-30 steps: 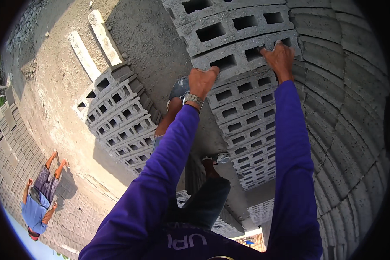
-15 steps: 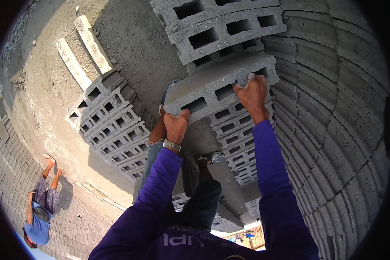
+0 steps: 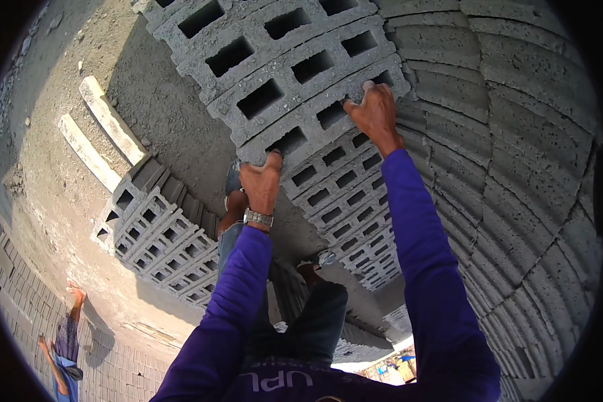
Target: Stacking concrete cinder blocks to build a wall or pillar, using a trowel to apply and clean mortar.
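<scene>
A grey hollow concrete block (image 3: 310,130) is held in both my hands, lying flush against the block row (image 3: 279,75) at the top of the stack. My left hand (image 3: 260,183), with a metal watch at its wrist, grips the block's near left end, fingertips hooked into a hollow. At the right end, my right hand (image 3: 376,119) has its thumb and fingers in the hollows there. The fingers' undersides are hidden. Below the held block, more stacked hollow blocks (image 3: 347,194) run down toward my feet.
A tall wall of stacked blocks (image 3: 516,161) stands close on my right. On the left are another block stack (image 3: 157,238) and two pale wooden beams (image 3: 110,120) on dusty ground. Another person (image 3: 67,348) is at the lower left, near paving-like rows of blocks (image 3: 27,268).
Both hands have moved the block up and slightly left, from tilted and apart to flush against the row. The other person has shifted at the lower left.
</scene>
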A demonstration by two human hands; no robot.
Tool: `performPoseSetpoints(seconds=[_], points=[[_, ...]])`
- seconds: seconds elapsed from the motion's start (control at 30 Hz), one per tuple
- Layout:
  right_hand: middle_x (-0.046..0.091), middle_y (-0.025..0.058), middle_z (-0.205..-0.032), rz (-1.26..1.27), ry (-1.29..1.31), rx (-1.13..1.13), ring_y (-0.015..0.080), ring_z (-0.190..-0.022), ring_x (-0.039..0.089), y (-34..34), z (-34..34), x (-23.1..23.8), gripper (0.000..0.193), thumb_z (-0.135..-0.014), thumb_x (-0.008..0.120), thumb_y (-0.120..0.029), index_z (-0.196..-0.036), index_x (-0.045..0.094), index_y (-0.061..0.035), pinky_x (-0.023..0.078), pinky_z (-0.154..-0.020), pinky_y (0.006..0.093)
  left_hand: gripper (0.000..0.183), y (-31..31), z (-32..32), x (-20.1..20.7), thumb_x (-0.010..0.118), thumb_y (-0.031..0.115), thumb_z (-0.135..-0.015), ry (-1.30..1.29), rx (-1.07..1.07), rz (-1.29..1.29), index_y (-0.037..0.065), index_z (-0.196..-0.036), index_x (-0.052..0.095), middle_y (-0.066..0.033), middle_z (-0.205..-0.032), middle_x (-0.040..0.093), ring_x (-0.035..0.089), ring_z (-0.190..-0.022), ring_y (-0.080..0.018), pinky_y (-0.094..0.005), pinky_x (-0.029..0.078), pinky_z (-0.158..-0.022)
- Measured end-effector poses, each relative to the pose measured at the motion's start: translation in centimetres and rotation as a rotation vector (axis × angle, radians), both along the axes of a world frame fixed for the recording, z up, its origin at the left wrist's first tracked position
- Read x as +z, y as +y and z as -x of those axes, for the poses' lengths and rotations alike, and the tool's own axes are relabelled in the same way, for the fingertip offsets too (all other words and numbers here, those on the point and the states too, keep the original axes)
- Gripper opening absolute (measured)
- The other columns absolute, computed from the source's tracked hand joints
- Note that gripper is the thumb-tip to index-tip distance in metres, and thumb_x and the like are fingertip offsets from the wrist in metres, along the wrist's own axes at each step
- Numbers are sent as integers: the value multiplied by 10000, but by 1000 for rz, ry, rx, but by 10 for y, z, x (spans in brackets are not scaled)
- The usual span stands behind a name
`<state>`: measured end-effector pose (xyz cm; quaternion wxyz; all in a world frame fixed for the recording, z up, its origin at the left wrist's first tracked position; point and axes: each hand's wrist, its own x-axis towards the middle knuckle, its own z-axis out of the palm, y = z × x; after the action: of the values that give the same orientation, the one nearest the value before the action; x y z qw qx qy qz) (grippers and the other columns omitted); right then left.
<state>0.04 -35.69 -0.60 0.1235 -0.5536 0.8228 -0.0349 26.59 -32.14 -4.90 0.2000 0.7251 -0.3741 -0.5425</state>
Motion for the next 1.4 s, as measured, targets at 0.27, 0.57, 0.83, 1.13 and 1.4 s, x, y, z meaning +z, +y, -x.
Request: performPoseSetpoints(seconds=[0.27,0.57,0.83,1.13,1.4], points=[[621,243,-798,35,-23,64,399,-841,582,-14,-6,5,370,-668,793,-203,-792,580,71,447,-822,472,491,-3,1,12,751,306,-691,-40,72,-45,-115,-636,503,-210,-685,623,573,-652,-270,-443,478,-667],[663,239,-1060,142,-2,103,381,-1114,573,22,-2,41,544,-846,672,-431,-1072,630,62,358,-1014,519,602,-18,-11,11,736,454,-764,-6,-125,-182,-106,-960,636,-193,-896,688,658,-855,-289,-420,497,-759],[692,200,-1043,-96,-856,-804,293,-975,668,292,-105,19,475,-854,681,-351,-1130,624,31,509,-839,367,556,76,-78,29,634,465,-901,169,210,-17,-52,-1105,610,-88,-920,661,609,-864,-152,-305,481,-717],[717,97,-950,-136,-900,-1479,215,-782,692,743,-178,1,324,-831,674,-280,-1023,698,-19,494,-630,305,192,248,-62,-18,550,203,-919,-140,-1217,411,33,-934,638,-32,-760,624,608,-693,-214,-351,463,-624],[692,164,-1106,339,-930,-2080,270,-870,696,948,-177,66,563,-898,579,-450,-1220,600,12,496,-738,397,179,479,75,-13,593,97,-880,412,-1422,-130,-12,-1019,622,-28,-890,610,564,-780,-169,-313,457,-689]])
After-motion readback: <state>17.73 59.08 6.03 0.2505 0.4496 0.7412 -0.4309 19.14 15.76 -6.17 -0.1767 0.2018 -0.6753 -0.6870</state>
